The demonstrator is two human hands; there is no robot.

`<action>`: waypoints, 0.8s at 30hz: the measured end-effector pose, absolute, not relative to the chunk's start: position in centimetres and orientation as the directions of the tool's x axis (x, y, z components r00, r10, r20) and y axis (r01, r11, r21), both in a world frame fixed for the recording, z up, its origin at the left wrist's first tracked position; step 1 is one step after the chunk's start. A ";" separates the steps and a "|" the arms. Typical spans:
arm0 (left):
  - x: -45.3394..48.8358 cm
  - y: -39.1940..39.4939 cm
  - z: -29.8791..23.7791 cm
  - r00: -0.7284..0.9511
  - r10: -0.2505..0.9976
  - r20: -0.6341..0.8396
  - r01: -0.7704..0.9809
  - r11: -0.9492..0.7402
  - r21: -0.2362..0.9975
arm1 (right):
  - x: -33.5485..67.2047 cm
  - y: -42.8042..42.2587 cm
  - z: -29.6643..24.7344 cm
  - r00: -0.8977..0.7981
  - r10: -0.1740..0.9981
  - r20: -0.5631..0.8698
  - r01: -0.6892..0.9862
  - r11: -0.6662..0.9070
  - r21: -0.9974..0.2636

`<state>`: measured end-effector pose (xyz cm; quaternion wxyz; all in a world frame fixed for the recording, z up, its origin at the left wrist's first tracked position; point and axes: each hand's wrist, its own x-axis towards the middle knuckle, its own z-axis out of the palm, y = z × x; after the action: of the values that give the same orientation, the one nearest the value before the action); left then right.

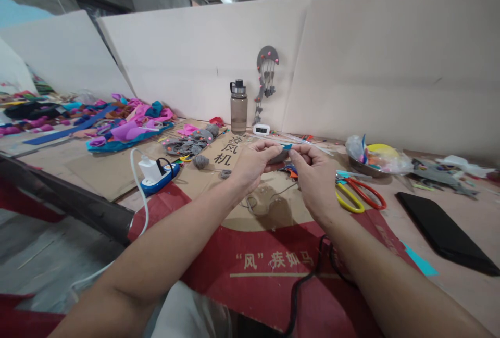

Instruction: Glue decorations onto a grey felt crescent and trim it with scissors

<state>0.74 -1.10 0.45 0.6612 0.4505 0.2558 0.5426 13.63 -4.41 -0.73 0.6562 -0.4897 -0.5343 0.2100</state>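
Note:
My left hand [252, 163] and my right hand [314, 171] meet above the cardboard-covered table [273, 213], fingers pinched together. Between them they hold a small grey felt piece [279, 157] with a blue tip [287, 147] showing at the top. Both hands are closed on it. Scraps of coloured felt [291, 171] lie just beneath the hands. Yellow-handled scissors [349, 198] and red-handled scissors [367, 193] lie right of my right hand.
A water bottle [238, 107] and a grey felt hanging [266, 77] stand by the back board. Felt pieces [187, 145] and bright fabric [133, 124] lie left. A power strip with charger [158, 174] sits near left. A metal bowl [371, 163] and a black tablet [445, 234] are right.

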 end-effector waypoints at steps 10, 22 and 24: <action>0.1 -0.4 0.4 0.377 0.893 0.247 -0.445 -0.059 0.893 | 13.4 -4.1 -0.3 0.265 0.854 0.448 0.104 0.436 -0.894; 0.0 -0.3 0.1 0.411 0.852 0.326 -0.417 -0.143 0.898 | 13.2 -4.5 -0.4 0.305 0.825 0.476 0.166 0.446 -0.880; 0.1 -0.4 0.1 0.396 0.852 0.342 -0.404 -0.173 0.898 | 13.1 -4.8 -0.4 0.308 0.795 0.523 0.228 0.472 -0.852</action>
<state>0.10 -0.39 0.12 0.6120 0.5686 0.1973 0.5131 13.11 -4.84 -0.38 0.6605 -0.4666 -0.5476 0.2147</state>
